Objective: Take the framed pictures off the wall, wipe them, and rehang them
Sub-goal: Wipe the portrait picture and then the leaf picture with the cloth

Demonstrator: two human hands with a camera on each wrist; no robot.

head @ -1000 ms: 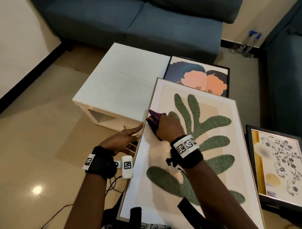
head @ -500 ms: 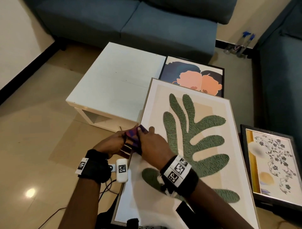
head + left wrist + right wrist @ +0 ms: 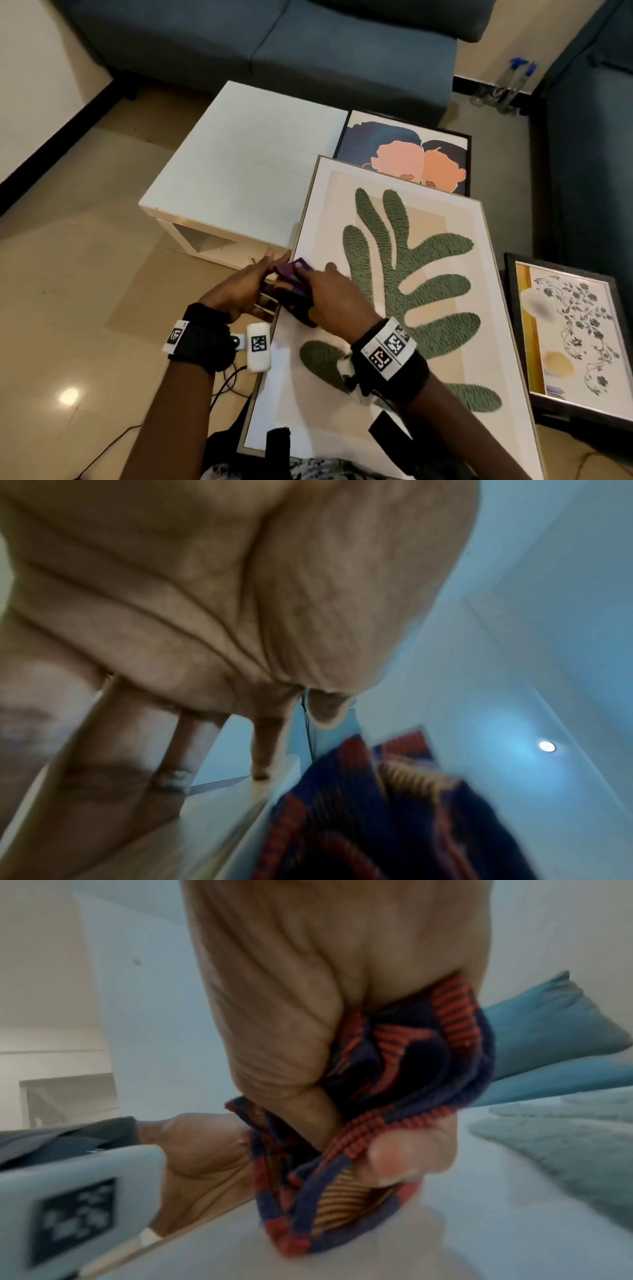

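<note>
A large framed leaf picture (image 3: 428, 274) lies flat in front of me, its far end on the white table. My right hand (image 3: 329, 294) grips a bunched navy-and-red cloth (image 3: 294, 284) and presses it on the picture's left border. The right wrist view shows the fingers curled round the cloth (image 3: 394, 1069) above the white mat (image 3: 514, 1218). My left hand (image 3: 246, 291) lies with straight fingers along the frame's left edge, right beside the cloth (image 3: 359, 818).
A white coffee table (image 3: 239, 164) stands to the left. A two-faces picture (image 3: 411, 154) lies partly under the leaf picture. A floral picture (image 3: 575, 335) in a dark frame sits at the right. Blue sofas (image 3: 274, 41) stand behind and right; bottles (image 3: 507, 82) are in the corner.
My right hand slid the cloth from inside the picture's upper left out to its left edge and nearer to me. My left hand stayed at that edge and now meets the cloth.
</note>
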